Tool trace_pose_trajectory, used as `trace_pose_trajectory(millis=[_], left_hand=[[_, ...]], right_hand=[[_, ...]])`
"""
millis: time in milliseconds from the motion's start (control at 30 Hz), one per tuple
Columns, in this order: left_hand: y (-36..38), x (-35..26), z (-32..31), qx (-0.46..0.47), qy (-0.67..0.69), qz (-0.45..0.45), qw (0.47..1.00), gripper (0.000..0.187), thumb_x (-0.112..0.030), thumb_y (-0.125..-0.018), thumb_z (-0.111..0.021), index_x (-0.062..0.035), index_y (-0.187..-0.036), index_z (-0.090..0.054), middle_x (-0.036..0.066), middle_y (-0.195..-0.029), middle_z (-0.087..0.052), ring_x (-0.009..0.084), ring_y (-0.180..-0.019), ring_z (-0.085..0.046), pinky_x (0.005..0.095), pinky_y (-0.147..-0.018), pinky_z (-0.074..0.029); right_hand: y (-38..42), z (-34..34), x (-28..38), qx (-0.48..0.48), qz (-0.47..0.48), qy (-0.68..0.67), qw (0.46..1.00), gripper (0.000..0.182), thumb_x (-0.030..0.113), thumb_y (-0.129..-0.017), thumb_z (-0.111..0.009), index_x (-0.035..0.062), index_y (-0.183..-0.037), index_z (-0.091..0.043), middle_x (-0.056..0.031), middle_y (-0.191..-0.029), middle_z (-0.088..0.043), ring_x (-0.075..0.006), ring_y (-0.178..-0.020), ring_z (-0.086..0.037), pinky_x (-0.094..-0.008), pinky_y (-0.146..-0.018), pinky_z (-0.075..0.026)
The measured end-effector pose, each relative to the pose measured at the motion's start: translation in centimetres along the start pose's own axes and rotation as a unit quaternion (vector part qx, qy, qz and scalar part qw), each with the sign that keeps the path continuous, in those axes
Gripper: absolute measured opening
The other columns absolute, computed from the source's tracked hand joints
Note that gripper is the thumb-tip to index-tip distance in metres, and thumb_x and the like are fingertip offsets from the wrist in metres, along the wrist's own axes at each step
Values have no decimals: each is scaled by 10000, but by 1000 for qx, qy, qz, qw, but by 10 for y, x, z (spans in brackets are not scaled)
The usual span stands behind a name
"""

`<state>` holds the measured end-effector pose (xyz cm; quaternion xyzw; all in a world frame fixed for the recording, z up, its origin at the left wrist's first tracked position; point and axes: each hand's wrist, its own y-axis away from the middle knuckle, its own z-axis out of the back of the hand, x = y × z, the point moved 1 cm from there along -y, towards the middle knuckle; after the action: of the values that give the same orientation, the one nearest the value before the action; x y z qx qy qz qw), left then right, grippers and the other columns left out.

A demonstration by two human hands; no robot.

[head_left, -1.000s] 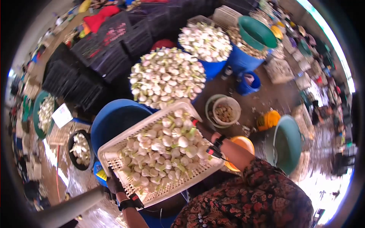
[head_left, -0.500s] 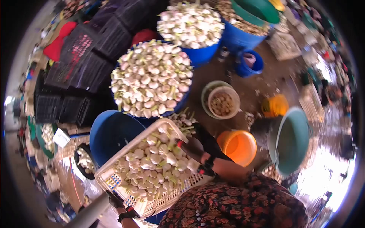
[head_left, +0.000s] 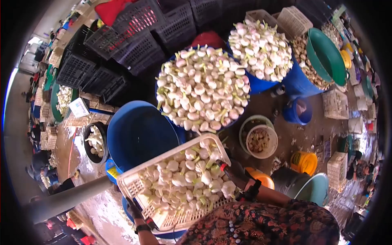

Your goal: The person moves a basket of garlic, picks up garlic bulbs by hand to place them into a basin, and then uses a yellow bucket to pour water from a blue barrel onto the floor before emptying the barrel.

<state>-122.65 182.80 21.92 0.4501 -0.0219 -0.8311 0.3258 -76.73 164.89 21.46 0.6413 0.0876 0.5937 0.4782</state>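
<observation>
A cream plastic crate (head_left: 175, 220) of garlic bulbs (head_left: 190, 176) is tilted in front of my body. My left hand (head_left: 134, 210), in a dark glove, grips the crate's lower left edge. On the opposite end, my right hand (head_left: 236, 173), also dark-gloved, is closed around the rim; part of its fingers is hidden. Beyond the crate's upper left rim stands a wide blue tub (head_left: 143, 132), its dark inside showing. Just past the crate's far corner, a blue drum is heaped with garlic bulbs (head_left: 202, 87).
Another garlic heap (head_left: 261, 49) and a blue drum with a green basin (head_left: 326, 55) stand behind. Black crates (head_left: 134, 36) are stacked back left. On the right are a white bucket (head_left: 261, 141), orange bucket (head_left: 261, 178) and yellow bucket (head_left: 303, 162). A grey pole (head_left: 73, 198) crosses lower left.
The view has turned, so the drums and buckets sit further right. Both hands still hold the crate, which now appears further right, nearer the blue tub and heaped drum.
</observation>
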Motion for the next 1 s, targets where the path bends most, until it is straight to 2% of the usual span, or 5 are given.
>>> trace_pose_trajectory(millis=[133,200,500,800,1000], left_hand=[[39,4,14,62,49,27,996,701,-561,-806,-523,10,-1209,-458,35,-989,-559,88,-779,-531,205,-663,-455],[67,3,13,-4,72,22,997,464,-570,-822,-488,-115,-828,-577,-93,-542,-405,10,-405,-317,168,-360,-221],[74,24,20,-77,76,84,990,450,-597,-808,-487,-153,-734,-512,-91,-543,-358,26,-411,-282,199,-366,-208],[103,69,52,-52,145,145,977,492,-581,-821,-481,-97,-787,-559,-73,-538,-406,47,-414,-321,196,-376,-239],[115,53,50,30,244,97,964,572,-573,-850,-425,-47,-1029,-560,-55,-706,-492,50,-539,-397,190,-475,-314]], right_hand=[[-15,-1,26,28,0,114,993,432,453,-776,-585,23,-814,-612,-128,-614,-590,-288,-572,-584,-378,-550,-436],[-34,-7,17,47,115,118,985,473,492,-775,-571,25,-837,-616,-134,-620,-592,-284,-583,-586,-379,-551,-432],[-32,-5,47,57,77,152,984,491,525,-779,-549,41,-738,-622,-84,-527,-548,-218,-517,-550,-351,-505,-400],[-20,-2,5,-95,268,101,953,468,481,-763,-601,16,-818,-618,-82,-633,-578,-178,-580,-546,-335,-535,-406],[-4,20,108,101,118,110,982,483,486,-783,-587,18,-904,-608,-28,-616,-521,-106,-586,-444,-285,-537,-380]])
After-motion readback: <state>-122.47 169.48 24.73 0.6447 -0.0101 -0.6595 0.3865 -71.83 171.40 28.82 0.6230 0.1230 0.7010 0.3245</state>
